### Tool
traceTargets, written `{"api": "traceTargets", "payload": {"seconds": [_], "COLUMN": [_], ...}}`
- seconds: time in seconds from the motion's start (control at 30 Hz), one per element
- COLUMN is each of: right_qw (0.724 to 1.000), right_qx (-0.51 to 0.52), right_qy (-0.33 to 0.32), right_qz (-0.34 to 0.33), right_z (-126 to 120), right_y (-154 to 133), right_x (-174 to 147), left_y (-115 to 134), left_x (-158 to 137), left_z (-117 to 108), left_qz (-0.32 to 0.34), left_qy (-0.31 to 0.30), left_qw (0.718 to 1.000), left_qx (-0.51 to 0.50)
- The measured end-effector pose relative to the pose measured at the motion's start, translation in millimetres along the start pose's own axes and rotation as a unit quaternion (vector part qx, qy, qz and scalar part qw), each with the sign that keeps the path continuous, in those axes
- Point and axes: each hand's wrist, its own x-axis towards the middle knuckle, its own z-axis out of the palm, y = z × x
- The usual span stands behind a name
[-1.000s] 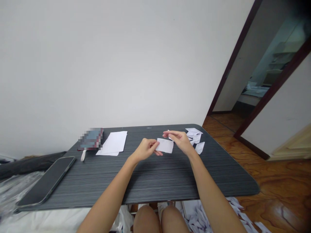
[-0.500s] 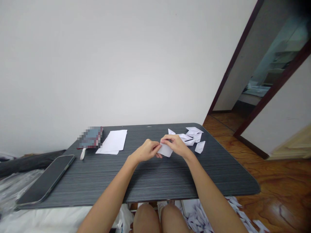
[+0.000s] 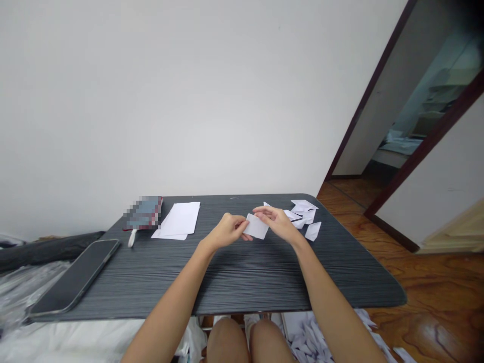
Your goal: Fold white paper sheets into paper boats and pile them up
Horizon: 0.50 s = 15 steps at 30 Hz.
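Note:
Above the middle of the dark table I hold a small rectangular piece of white paper point(image 3: 257, 227). My left hand point(image 3: 231, 230) pinches its left edge between thumb and fingers. At the paper's upper right edge is my right hand point(image 3: 278, 222), thumb and fingers close together on it. Its fingers partly hide that edge. Just behind and right of my right hand lie several folded white paper pieces point(image 3: 304, 205), some of them overlapping. One folded piece point(image 3: 313, 231) lies apart, nearer to me.
Flat white sheets point(image 3: 179, 219) lie on the table's point(image 3: 159, 282) left side, beside a blurred-out item point(image 3: 143, 214) with a white strap. A phone point(image 3: 75, 277) rests at the left edge. Many folded papers point(image 3: 308, 340) are heaped below the table; a doorway is at right.
The paper has turned flatter and shows more of its face. My right hand's fingers have loosened and straightened along its top edge. My left hand keeps its pinch.

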Motion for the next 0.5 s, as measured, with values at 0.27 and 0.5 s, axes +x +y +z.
{"api": "traceTargets", "payload": {"seconds": [0.27,0.5], "right_qw": [0.999,0.997], "right_qx": [-0.002,0.045], "right_qy": [-0.018,-0.007], "right_qz": [0.047,0.06], "right_z": [1.3,0.5], "right_y": [0.2,-2.8], "right_x": [-1.1,-1.1], "left_y": [-3.5,-4.0], "left_x": [1.7,3.4], "left_z": [3.0,3.9], "left_qz": [-0.025,-0.053], "left_qy": [0.033,0.038], "left_qw": [0.991,0.978], "left_qx": [-0.127,-0.198]}}
